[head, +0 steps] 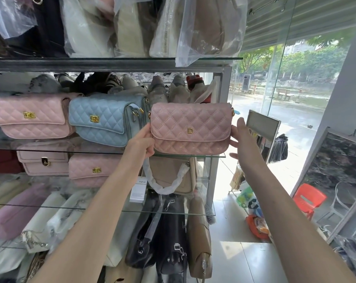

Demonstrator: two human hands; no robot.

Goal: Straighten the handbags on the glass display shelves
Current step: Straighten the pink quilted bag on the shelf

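Handbag shop, stocked glass shelves (189,155), street-facing window (285,82)

Right of the pink D bag (190,127): open air beyond the shelf post (225,88); my right hand (242,139) has room. Left: blue bag (103,119) just beside, my left hand (144,141) squeezed between. Behind: wrapped bags (158,90) packed tight.

- pink handbag (190,127): quilted, gold D on flap, upright, facing front, at the right end of the glass shelf (213,155)
- blue handbag (103,119): quilted, gold clasp, just left of it, angled
- pale pink handbag (32,117): quilted, farthest left
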